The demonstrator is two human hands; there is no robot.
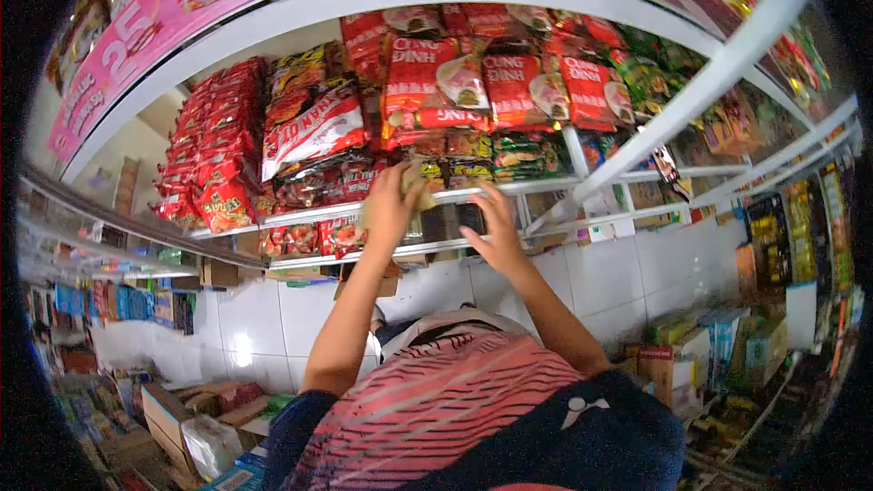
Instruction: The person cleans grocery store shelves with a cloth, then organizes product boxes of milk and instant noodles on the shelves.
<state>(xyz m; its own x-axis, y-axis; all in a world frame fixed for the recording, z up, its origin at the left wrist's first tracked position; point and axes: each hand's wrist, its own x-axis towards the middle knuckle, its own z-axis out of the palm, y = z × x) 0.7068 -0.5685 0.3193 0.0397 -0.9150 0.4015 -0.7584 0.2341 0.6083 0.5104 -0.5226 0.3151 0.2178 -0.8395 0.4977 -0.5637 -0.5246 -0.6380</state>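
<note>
The left hand (393, 205) is raised to the white wire shelf (546, 186), its fingers curled around a small greenish noodle packet (418, 184) that sits at the shelf's front edge, just at the hand's 1 o'clock. The right hand (491, 227) is up beside it, at the left hand's 3 o'clock, fingers spread and fairly open, fingertips touching a dark packet (459, 216) on the lower tier; whether it actually grips that packet cannot be told.

At 12 o'clock from both hands stands a row of red Cung Dinh noodle packs (509, 82). At 10 o'clock a large red and white bag (314, 127) leans forward, and further to 9 o'clock red snack packets (214, 145) are stacked in columns. Above, at 11 o'clock, runs a pink banner (136, 45). Below the hands, at 6 o'clock, is the person's pink striped shirt (455, 400). Cardboard boxes (700, 350) sit on the floor at 4 o'clock.
</note>
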